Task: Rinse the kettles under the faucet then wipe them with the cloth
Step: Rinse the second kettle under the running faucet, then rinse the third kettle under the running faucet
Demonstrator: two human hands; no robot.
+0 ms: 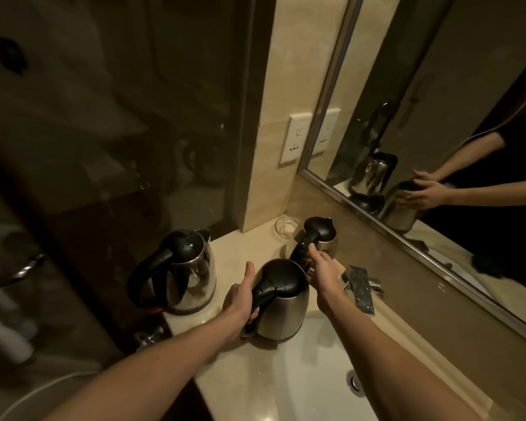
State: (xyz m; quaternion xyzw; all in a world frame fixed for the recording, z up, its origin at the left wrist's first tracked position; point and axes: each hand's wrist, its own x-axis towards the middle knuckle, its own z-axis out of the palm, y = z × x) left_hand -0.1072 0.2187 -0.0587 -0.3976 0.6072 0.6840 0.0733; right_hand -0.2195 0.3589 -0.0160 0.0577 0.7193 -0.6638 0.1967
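Observation:
Three steel kettles with black lids and handles stand on the beige counter (234, 247). The middle kettle (286, 308) sits at the sink's rim. My left hand (239, 299) wraps its black handle, thumb straight up along the body. My right hand (325, 268) lies with straight fingers against that kettle's far side, its fingertips close to the handle of the back kettle (325, 238). The left kettle (189, 268) stands untouched near the counter's left edge. The faucet (362, 288) is just right of my right hand, and I see no water running. No cloth shows on the counter.
The white sink basin (310, 381) lies below the kettles. A small glass cup (286, 227) stands at the back corner by the wall. A wall socket (295, 138) is above it. The mirror (438, 147) on the right reflects my hands, kettles and a dark green item.

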